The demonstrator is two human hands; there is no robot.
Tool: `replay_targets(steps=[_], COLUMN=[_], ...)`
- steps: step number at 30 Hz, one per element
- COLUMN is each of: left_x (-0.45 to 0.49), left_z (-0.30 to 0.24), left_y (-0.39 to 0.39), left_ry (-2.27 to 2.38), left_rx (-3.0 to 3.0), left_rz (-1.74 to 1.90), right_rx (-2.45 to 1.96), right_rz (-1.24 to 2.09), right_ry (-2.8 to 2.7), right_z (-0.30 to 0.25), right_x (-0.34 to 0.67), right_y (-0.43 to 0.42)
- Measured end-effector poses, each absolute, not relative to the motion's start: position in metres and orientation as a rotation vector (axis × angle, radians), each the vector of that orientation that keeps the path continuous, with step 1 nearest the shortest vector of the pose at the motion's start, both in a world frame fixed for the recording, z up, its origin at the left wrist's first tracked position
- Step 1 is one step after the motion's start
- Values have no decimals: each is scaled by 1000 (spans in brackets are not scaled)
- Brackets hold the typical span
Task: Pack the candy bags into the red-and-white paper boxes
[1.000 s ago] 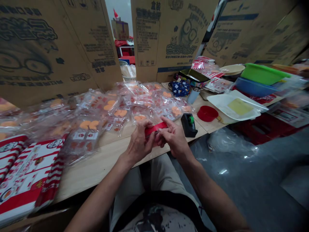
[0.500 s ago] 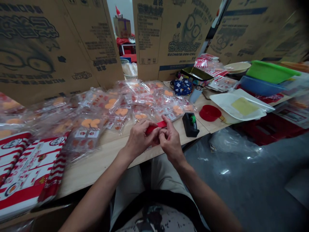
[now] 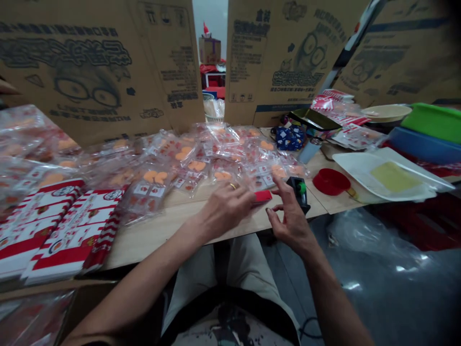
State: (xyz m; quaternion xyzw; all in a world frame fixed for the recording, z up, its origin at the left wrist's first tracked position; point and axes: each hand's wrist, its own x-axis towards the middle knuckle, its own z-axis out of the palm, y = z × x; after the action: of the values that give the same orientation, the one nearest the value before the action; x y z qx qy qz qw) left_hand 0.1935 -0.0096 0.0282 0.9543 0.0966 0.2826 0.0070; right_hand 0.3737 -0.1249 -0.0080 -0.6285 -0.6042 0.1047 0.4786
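My left hand is closed on a small flat red piece, whose right end sticks out past the fingers. What lies under the palm is hidden, so I cannot tell the whole shape of the piece. My right hand holds nothing; its fingers and thumb are apart just right of the red piece. Right behind that hand stands a black tape dispenser with a green core. Clear plastic packets with orange and red pieces inside lie beyond both hands.
Printed red-and-white cartons lie flat at the left. To the right are a red round dish, a white tray, a blue basin and a green basin. Large cardboard sheets stand behind the packets.
My right hand has come off the red piece and moved right, towards the tape dispenser, its fingers spreading. My left hand keeps the piece. The view has turned left.
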Motion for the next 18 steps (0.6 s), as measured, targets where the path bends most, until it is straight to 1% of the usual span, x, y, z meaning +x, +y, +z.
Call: replay_targets(steps=[2,5,8,10,12,15,18], left_x=[185,169,148,136,129,132,146], left_z=[12,-29,-72,-89,-97,-100,-104], left_y=[-27,-58,-80,-81,-68,-35,-15], left_ry=[254,372,515,638,833,1132,1135], left_rx=[3012,2990,2918,2822,2723,2603,2539], left_rz=[922,818,537,478,574,689,561], right_rx=[-1412,-1281,-1338,-1484,-1639,-1773,-1742], right_rz=[249,262,279,248,182,57,68], right_ry=[-1753,-1971,-2140,-2183,-2126,-2039,-2121], right_z=[-11,-50,-103,-122,-124,-110,-111], right_x=[377,373,371,371,369,353,332], right_y=[-120,-120,-131,-135,-127,-94,-66])
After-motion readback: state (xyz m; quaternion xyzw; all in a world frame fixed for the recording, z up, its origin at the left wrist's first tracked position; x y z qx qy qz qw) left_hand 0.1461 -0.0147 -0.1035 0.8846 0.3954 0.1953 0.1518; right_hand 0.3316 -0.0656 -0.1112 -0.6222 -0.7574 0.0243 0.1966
